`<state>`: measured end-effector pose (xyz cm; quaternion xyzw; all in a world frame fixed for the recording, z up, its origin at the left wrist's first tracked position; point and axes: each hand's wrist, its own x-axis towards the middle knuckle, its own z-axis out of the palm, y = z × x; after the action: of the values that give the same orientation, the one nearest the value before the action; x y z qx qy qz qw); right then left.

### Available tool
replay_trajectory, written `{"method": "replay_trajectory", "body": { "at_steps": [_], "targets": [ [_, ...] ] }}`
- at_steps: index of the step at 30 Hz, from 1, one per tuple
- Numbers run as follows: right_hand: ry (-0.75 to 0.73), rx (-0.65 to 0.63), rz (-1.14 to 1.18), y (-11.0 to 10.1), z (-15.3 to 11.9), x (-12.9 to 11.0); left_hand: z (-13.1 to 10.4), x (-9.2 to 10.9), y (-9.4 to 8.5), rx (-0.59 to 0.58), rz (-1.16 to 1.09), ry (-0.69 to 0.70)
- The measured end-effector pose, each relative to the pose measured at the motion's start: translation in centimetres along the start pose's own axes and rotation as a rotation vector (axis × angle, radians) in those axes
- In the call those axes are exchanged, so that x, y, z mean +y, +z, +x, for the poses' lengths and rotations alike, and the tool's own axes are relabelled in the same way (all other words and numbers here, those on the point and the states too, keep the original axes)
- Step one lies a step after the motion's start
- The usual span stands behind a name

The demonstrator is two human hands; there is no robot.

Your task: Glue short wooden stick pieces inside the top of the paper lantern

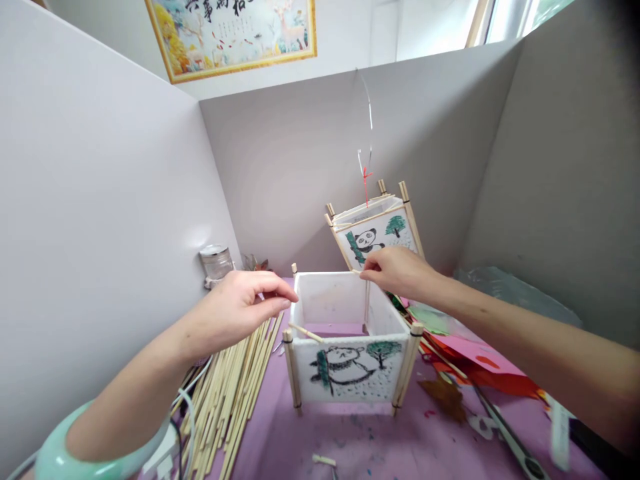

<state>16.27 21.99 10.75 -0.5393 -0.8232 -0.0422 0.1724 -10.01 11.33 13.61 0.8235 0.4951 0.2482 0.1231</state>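
- My left hand (240, 303) hovers over the bundle of bamboo sticks (230, 393) at the left edge of the purple tabletop (360, 440); thumb and fingers nearly pinched together just beside the lantern's left rim, and I can't tell if they hold anything.
- Lantern frame (347, 347) stands upright mid-tabletop, panda panel facing me, open at the top.
- My right hand (397, 272) is at the lantern's back rim, fingertips closed on a thin stick (367, 303) that runs down inside the frame.
- Risk: paper panels look thin, so pressing the stick sideways could tear one or tip the frame.
- Risk: a loose short stick (305, 331) lies across the front left corner; a nudge from my left hand could drop it inside.
- Risk: the sticks lie loose, so my forearm could scatter them.
- Count: two lanterns, counting the finished lantern (375, 230) behind, tilted, with a wire loop on top.
- Count: one glass jar (217, 262) at the left wall.
- Count: sticks too many to count.
- Coloured paper scraps (465, 357) heaped at the right edge, number unclear.
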Motion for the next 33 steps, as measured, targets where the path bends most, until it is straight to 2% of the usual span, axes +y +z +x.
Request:
{"method": "replay_trajectory", "body": {
  "at_steps": [4, 11, 16, 21, 33],
  "targets": [
    [0.021, -0.001, -0.015, 0.3, 0.4, 0.2, 0.5, 0.4, -0.2, -0.03, 0.039, 0.039],
    [0.048, -0.023, -0.035, 0.2, 0.4, -0.2, 1.5, 2.0, -1.0, -0.163, 0.143, 0.147],
    [0.057, -0.004, -0.037, 0.1, 0.2, -0.2, 1.9, 2.4, -0.7, -0.283, 0.207, 0.155],
    [0.043, -0.004, -0.03, -0.2, -0.1, -0.4, 2.3, 2.3, -0.5, -0.367, 0.176, 0.187],
    [0.076, -0.023, -0.025, -0.4, -0.2, -0.7, 4.1, 1.9, -0.3, -0.532, 0.186, 0.06]
  ]
}}
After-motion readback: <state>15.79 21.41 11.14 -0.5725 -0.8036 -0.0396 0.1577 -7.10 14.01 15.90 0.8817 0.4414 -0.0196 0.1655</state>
